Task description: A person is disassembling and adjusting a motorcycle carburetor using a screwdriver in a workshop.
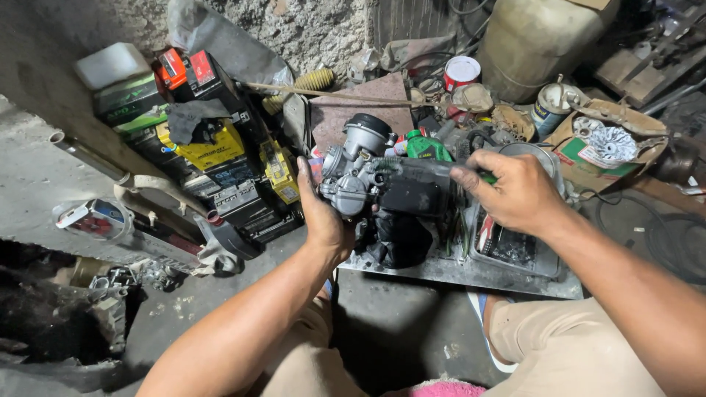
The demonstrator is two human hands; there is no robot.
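Holding a carburetor (360, 173) up over the floor, level with the front of a low metal tray (471, 270) that serves as my worktop. My left hand (320, 213) cups it from the left side, palm against the grey body, fingers (303, 170) wrapped round the back where I can't see them; the grip is closed on it. Its round black cap points up and away from me. My right hand (515, 190) comes in from the right, fingers (465, 175) pinched on the black rubber sleeve (415, 184) that sticks out of the carburetor's right end; thumb on top, the rest curled below. Whether the sleeve is fully seated I can't tell. Below it a black rag (397, 239) lies on the tray, and a shallow grey tub (515, 254) with dark grime sits just right of that. A green bottle (426, 147) shows just behind the carburetor. To the left, a stack of old batteries (213, 154), black, yellow and orange, leans on the rough wall. Farther back stand a red-and-white can (462, 72), a big tan jerrycan (540, 37) and a cardboard box (599, 147) with a finned metal part in it. My knees in tan shorts (566, 353) frame the bottom.
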